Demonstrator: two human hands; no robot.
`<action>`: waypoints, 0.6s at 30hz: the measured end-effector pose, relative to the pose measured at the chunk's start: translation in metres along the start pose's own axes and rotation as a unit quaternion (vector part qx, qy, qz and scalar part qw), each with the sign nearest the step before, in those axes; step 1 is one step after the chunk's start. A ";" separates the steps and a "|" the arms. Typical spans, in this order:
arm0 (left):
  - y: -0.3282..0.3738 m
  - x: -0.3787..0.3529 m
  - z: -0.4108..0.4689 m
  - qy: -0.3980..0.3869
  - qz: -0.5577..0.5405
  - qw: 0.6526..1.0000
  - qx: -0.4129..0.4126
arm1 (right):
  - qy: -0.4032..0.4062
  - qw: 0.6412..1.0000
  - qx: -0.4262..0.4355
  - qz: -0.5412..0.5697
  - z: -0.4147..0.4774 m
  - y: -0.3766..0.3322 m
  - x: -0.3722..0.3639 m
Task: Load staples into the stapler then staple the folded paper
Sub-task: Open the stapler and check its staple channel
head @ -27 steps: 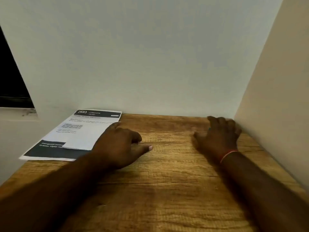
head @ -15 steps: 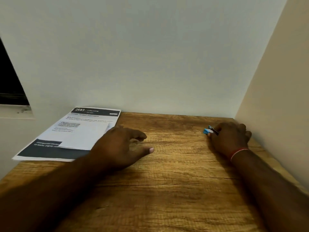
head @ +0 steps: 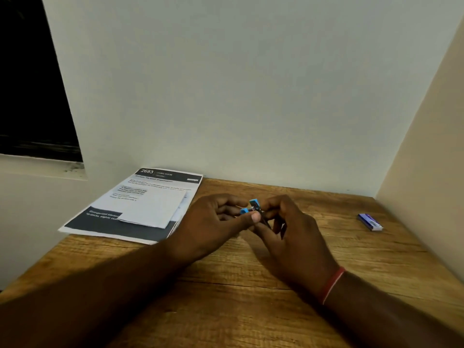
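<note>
A wooden table (head: 251, 310) with a marked grain fills the lower view and is set into a corner between a pale wall (head: 251, 84) and a beige side wall (head: 431, 146). Both forearms enter from the near edge and converge over the middle of the table. A red thread band (head: 332, 285) circles the right wrist.

The left hand (head: 213, 222) and the right hand (head: 291, 234) meet just above the tabletop and hold a small stapler (head: 254, 204) between them. The stapler shows two blue parts with dark metal between. The left fingers are curled behind it and the left thumb lies across its front, tip pressed to it. The right fingers are curled round its right side. Whether the stapler's magazine is open cannot be told.

To the left of the hands, a folded paper (head: 153, 209) lies flat on a larger printed sheet (head: 160, 182) with dark bands at its near and far ends. The sheet overhangs the table's left edge. To the right, well apart from the hands and near the side wall, a small purple box (head: 370, 222) lies on the table. Its contents are not visible.

At the far left, a dark window opening (head: 30, 84) sits above a pale sill (head: 42, 167).
</note>
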State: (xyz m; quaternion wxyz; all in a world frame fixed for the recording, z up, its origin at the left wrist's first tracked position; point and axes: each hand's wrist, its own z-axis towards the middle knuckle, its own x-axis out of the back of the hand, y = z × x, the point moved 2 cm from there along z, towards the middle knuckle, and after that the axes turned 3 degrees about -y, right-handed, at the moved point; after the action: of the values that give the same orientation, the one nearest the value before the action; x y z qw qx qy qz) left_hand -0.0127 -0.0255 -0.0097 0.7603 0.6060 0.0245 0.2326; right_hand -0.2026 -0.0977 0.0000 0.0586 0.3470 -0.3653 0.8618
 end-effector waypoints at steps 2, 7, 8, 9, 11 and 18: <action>-0.002 -0.002 0.001 -0.003 -0.005 1.000 -0.014 | -0.008 1.000 0.001 0.013 -0.001 0.000 -0.002; -0.004 -0.001 0.003 -0.023 0.042 0.998 -0.041 | -0.029 0.999 -0.008 0.041 0.003 0.012 -0.003; -0.005 0.001 0.003 -0.017 0.054 0.997 -0.046 | -0.034 0.997 -0.008 0.062 0.005 0.014 -0.002; -0.006 0.002 0.004 -0.014 0.061 0.997 -0.051 | -0.038 0.996 -0.007 0.084 0.006 0.015 -0.001; -0.007 0.002 0.004 -0.022 0.060 0.996 -0.060 | -0.045 0.993 -0.002 0.106 0.006 0.015 0.001; -0.009 0.001 0.005 -0.025 0.060 0.995 -0.076 | -0.046 0.987 -0.016 0.152 0.007 0.018 0.003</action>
State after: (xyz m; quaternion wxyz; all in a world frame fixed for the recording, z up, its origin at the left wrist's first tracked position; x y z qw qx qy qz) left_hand -0.0072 -0.0308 -0.0165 0.7891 0.5528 -0.0481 0.2636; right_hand -0.2077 -0.1158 -0.0055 -0.0846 0.3253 -0.4302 0.8378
